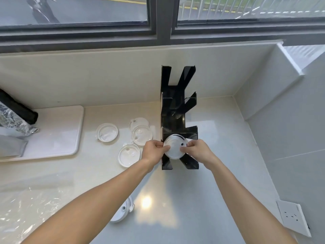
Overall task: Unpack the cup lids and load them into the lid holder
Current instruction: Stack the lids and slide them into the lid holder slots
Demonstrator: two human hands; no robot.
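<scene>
We hold one round translucent white plastic cup lid (174, 148) over the near slot of the tall black acrylic lid holder (179, 110), left hand (153, 150) and right hand (197, 150) pinching its opposite rims. Four more loose lids (129, 154) lie left of it on the pale glossy worktop (219, 155).

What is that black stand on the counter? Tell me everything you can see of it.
The black lid holder looks like glossy dark acrylic or plastic. It stands upright on the pale counter, its back near the wall under the window. Pairs of slanted arms jut out at several levels, forming open slots; the upper slots look empty. At the lowest slot, the left hand and right hand together hold a white lid between the front arms. Loose lids lie on the counter to its left, not touching it.
</scene>
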